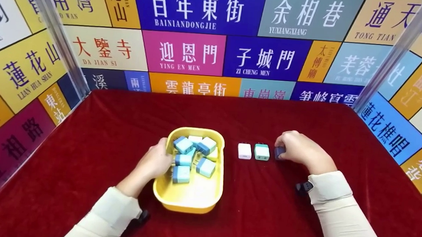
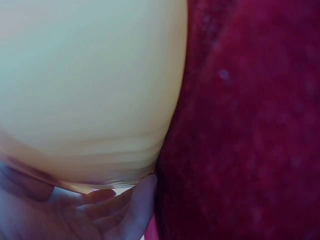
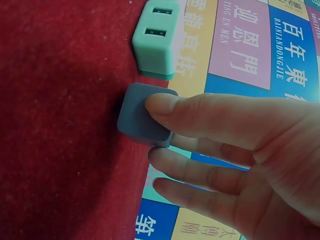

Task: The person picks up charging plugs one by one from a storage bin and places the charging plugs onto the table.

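My left hand (image 1: 155, 161) grips the left side of a yellow plastic bin (image 1: 190, 208). In the left wrist view its fingers lie along the bin's wall. Several blue-and-white power adapters (image 1: 181, 174) lie jumbled in the bin, towards its far end. With thumb and fingers, my right hand (image 1: 301, 150) pinches a dark blue-grey power adapter (image 3: 142, 112) at the right end of a short row. Beside it in the row are a mint green adapter (image 1: 261, 152) with two ports and a white adapter (image 1: 244, 151), both with prongs pointing away.
Dark red cloth (image 1: 264, 211) covers the table. Panels with large printed characters (image 1: 185, 53) stand behind and along both sides. Clear upright posts (image 1: 385, 71) rise at the two back corners.
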Available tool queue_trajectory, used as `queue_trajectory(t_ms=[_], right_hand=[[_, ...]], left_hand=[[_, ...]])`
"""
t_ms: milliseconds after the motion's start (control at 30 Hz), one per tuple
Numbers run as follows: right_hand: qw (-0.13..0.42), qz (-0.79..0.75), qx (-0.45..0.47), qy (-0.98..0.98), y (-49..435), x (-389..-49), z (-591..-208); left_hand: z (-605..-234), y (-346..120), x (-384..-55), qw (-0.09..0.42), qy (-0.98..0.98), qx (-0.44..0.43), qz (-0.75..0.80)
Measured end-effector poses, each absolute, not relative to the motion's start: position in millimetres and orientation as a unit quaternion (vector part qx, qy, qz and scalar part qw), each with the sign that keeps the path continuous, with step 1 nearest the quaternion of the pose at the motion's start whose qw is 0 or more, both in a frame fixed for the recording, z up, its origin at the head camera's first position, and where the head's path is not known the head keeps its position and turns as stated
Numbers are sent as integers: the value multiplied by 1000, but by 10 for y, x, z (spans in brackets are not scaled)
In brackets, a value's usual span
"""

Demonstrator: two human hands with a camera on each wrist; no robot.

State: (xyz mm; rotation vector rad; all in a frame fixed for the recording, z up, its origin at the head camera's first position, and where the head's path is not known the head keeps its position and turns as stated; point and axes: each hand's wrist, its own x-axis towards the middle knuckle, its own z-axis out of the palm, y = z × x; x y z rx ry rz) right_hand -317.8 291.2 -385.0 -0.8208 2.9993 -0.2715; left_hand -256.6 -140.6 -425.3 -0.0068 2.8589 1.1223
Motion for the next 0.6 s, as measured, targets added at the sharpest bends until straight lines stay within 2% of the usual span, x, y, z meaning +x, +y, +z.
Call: queue_trajectory(t_ms=[600], right_hand=[[26,-93,-254,962,2932,-3199,-3891]], left_hand=[[-4259,-1409,-2566,38,929,-2,369]])
